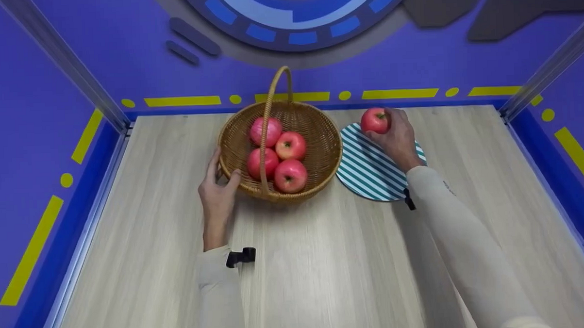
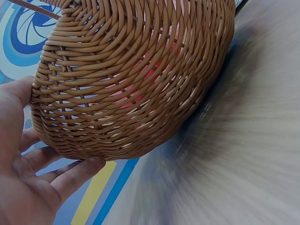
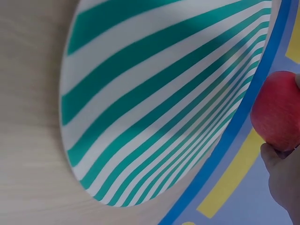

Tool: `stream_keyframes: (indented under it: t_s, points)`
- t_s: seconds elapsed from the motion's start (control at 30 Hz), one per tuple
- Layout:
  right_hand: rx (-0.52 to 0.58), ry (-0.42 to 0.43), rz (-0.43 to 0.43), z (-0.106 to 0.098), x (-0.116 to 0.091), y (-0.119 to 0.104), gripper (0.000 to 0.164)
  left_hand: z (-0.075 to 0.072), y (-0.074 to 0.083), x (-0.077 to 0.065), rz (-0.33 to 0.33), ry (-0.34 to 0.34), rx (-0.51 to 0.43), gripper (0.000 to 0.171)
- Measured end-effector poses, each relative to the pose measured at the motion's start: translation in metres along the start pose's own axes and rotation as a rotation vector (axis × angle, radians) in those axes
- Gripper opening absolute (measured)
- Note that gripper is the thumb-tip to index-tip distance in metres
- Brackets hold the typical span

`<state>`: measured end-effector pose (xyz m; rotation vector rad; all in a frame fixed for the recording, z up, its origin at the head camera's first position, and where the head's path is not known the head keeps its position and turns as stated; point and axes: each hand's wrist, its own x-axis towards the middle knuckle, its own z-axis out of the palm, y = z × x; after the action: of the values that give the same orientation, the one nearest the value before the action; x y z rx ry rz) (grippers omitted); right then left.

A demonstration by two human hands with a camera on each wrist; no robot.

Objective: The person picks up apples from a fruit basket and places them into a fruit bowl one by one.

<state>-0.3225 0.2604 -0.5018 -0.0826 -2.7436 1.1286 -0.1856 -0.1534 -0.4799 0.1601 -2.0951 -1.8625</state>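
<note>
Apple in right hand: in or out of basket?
Out: in the head view, the right hand holds the apple right of the basket.

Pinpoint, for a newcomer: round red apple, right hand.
On the pale wood-grain table, right of the brown wicker basket, lies a round teal-and-white striped mat. Near its far edge, the right hand holds the round red apple, the only one seen outside the basket.

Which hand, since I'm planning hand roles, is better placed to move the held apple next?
Right, I'd judge: the right hand grips the held apple, while the left hand holds the basket.
</note>
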Motion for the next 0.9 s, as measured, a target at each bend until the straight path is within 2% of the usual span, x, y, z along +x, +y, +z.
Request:
stream_keyframes:
  t_s: [0.5,0.77,0.9]
  points:
    - [-0.026,-0.027,0.042,0.003,0.002,0.01,0.079,0.001,0.0,0.001,-0.025,-0.002,0.005,0.068]
    - [-0.041,-0.048,0.051,0.009,0.004,0.013,0.081,0.0,0.001,0.0,0.012,0.003,0.015,0.067]
    - [-0.024,-0.042,0.07,0.012,0.002,0.013,0.08,0.0,0.001,0.0,0.007,0.002,0.015,0.068]
